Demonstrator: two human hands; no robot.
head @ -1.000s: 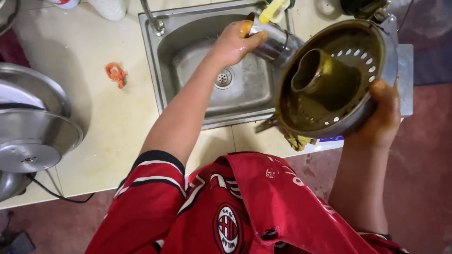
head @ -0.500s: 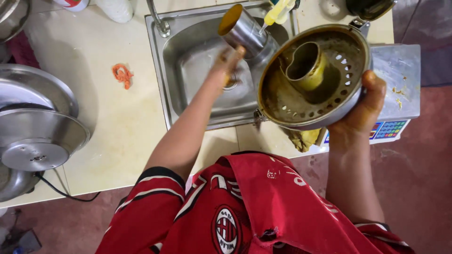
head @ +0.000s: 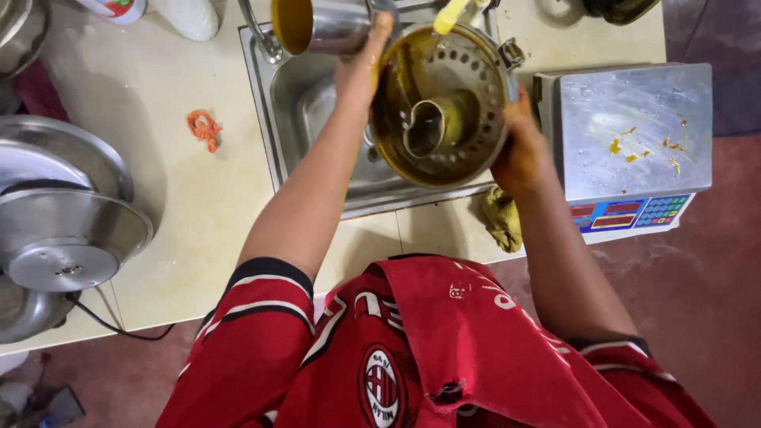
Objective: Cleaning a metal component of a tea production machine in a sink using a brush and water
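Head view: hands hold steel cup beside perforated pot.

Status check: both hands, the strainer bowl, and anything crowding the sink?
Left hand grips metal cup. Right hand holds perforated strainer bowl tilted over sink. Weighing scale close beside.

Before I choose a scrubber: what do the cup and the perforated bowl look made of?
The cup in the left hand looks like brushed stainless steel: grey sheen, thin rim. The perforated bowl held by the right hand seems metal too, but a yellow-brown film hides its finish.
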